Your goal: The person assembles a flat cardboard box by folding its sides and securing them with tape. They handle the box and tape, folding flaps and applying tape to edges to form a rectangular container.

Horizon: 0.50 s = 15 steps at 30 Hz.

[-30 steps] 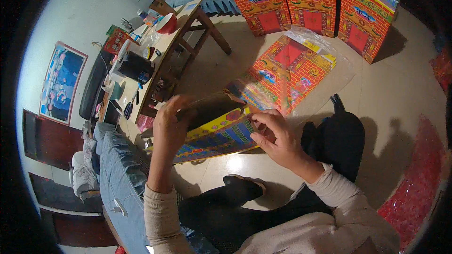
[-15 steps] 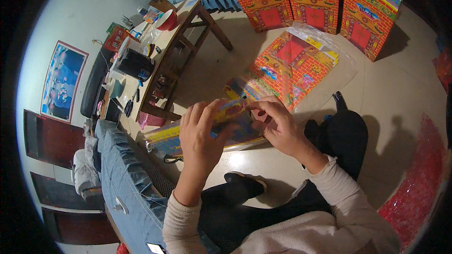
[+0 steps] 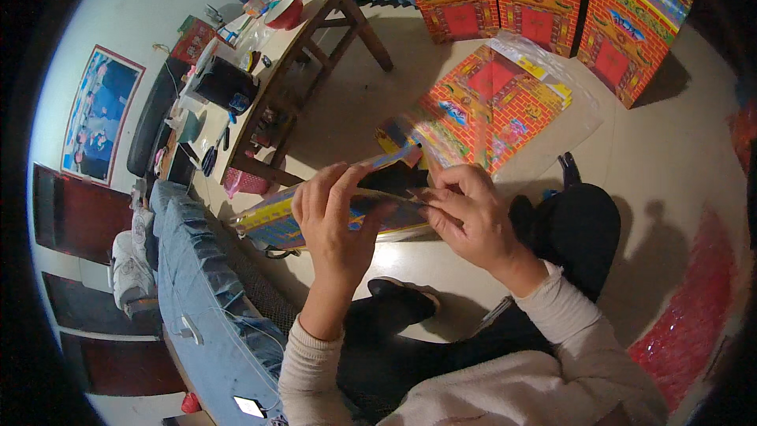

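Three brick-patterned boxes (image 3: pixel 538 12) stand formed toward the far edge of the floor (image 3: pixel 678 142), with flat printed sheets (image 3: pixel 485 102) lying just short of them. Over the floor, the yellow-and-blue box (image 3: pixel 276 222) remains unclosed at its right end: the left hand (image 3: pixel 335 217) grips its side, the right hand (image 3: pixel 477 217) pinches the opening's edge

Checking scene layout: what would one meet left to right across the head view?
Framed blue rectangular picture, black boxy container, red round bowl, bare left hand, bare right hand, rightmost standing red brick-patterned cardboard box.
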Tool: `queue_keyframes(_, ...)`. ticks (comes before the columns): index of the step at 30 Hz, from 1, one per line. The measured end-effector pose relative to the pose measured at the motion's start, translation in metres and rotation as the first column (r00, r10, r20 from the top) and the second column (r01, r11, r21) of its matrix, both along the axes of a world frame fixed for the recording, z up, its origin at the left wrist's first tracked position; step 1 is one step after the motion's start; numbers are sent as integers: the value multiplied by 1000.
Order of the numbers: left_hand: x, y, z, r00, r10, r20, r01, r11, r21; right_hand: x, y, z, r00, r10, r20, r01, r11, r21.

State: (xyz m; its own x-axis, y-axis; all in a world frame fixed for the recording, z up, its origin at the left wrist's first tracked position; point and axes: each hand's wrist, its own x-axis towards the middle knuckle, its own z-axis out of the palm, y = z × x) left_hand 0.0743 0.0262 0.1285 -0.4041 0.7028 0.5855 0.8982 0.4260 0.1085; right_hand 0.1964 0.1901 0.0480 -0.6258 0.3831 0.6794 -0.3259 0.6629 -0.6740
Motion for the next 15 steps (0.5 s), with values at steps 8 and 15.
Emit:
queue_keyframes(8, -7, -13, 21, 954, -284, 98, 285, 958, -1, 3, -34, 17, 998, 3, 63, 2, 996, -86)
queue_keyframes(15, 5, -25, 28, 972, -213, -98, 212, 977, -17, 3, -48, 22, 995, 47, 84, -37, 992, -123)
